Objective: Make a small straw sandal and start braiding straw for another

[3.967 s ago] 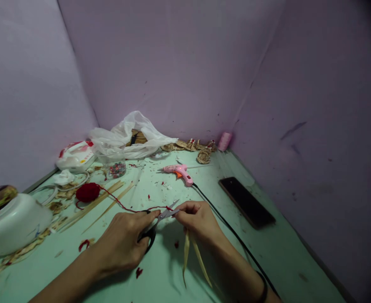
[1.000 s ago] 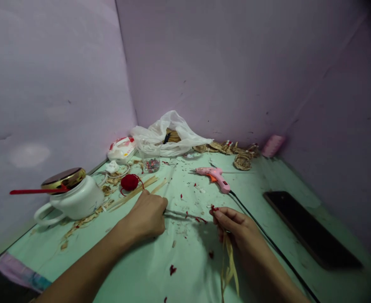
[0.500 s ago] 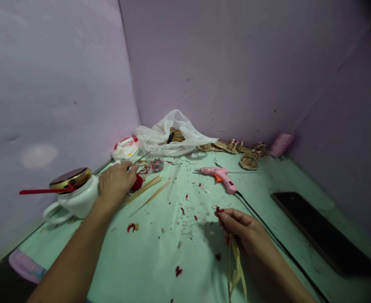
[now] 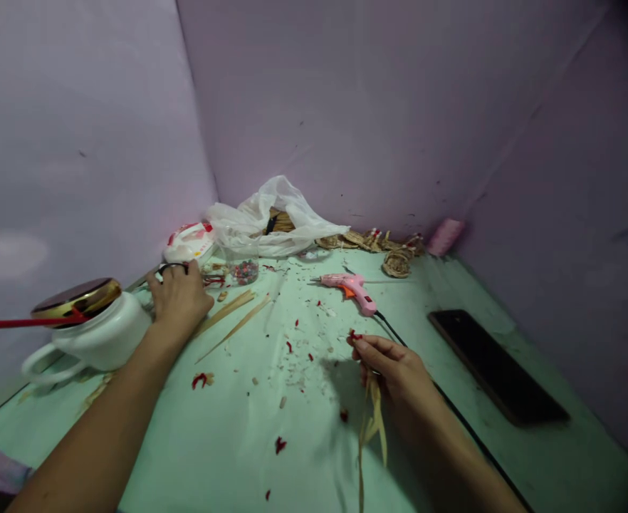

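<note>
My left hand [image 4: 179, 303] reaches palm down past the mug, fingers somewhat apart. At its fingertips lies a black loop handle [image 4: 172, 266], seemingly of scissors; whether the fingers touch it is hard to see. Close by are red yarn [image 4: 215, 279] and dry straw strips [image 4: 226, 313]. My right hand [image 4: 391, 370], low on the right, is closed in a pinch on a pale dried straw strip [image 4: 374, 420], whose split ends hang below the palm. A small bit of red yarn [image 4: 354, 335] shows at its fingertips.
A white mug [image 4: 105, 338] with a gold lid [image 4: 76, 298] and red stick stands left. Behind are a plastic bag [image 4: 276, 231] and a clear cup of beads [image 4: 246, 271]. A pink glue gun [image 4: 352, 285], its cord and a dark phone [image 4: 495, 363] lie right. Yarn scraps dot the table.
My left hand has drawn back leftwards with its fingers spreading; the metal blade seen beside it no longer shows, and a black handle appears beyond it. My right hand keeps its pinch. The view has shifted right.
</note>
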